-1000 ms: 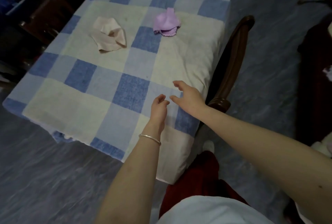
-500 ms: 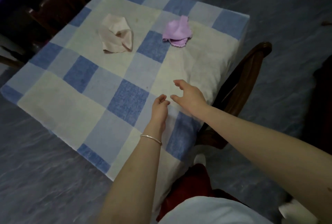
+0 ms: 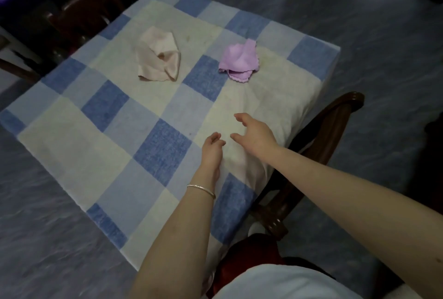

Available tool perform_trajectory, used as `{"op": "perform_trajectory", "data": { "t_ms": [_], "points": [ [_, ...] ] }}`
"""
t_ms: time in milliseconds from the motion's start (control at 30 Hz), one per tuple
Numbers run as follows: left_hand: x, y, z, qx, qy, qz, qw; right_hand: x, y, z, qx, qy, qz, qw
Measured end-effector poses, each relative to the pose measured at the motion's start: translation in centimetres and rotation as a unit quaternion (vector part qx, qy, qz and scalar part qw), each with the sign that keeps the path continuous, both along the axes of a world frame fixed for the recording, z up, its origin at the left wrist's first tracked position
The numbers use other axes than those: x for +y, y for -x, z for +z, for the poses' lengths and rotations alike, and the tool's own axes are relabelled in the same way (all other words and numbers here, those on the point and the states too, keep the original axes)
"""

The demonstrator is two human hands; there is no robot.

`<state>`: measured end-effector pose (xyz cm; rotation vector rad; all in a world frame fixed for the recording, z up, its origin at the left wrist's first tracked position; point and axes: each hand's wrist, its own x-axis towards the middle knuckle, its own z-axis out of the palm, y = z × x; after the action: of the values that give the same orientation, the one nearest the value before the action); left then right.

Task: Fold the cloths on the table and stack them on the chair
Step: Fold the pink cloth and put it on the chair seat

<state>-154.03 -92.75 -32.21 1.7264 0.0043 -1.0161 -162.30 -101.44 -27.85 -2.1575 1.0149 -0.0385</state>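
Fingers (image 3: 240,117) of the right hand (image 3: 257,133) are spread and relaxed above the near right part of the desk (image 3: 72,145), and they hold nothing. The left hand (image 3: 212,150), just beside it, has its fingers loosely curled inward and is also empty. A thin bangle (image 3: 201,189) sits on the left wrist.

Both cloths lie toward the far side of the desk, well apart from the hands and apart from each other. The pale pink cloth (image 3: 158,59) is on the left and the lilac cloth (image 3: 239,61) on the right. Each is crumpled into a loose heap on the blue-and-cream checked cover (image 3: 165,147).

They look thin, soft and very light, so they should lift with almost no effort but will sag and not keep their shape. The lilac one shows a scalloped edge at its near side, and that edge or a free corner seems the best place to pinch it. Each cloth will probably need shaking out or spreading flat before a fold will lie true. The pink one has a loose flap at its near right that offers a similar hold.

No box or basket shows among the task's things. The chair (image 3: 335,116) that will take the stack stands against the right edge of the desk. Only its dark wooden frame is visible, and its seat is hidden.
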Motion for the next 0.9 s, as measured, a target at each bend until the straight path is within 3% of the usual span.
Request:
{"op": "perform_trajectory", "data": {
  "t_ms": [433,900],
  "points": [
    [-3.0,1.1,0.7,-0.002,-0.008,0.017,1.0,-3.5,0.5,-0.5,0.003,-0.001,0.031,1.0],
    [-8.5,4.0,1.2,-0.031,-0.001,0.142,0.989,-9.8,1.6,-0.6,-0.013,-0.011,0.143,0.99]
  ]
}}
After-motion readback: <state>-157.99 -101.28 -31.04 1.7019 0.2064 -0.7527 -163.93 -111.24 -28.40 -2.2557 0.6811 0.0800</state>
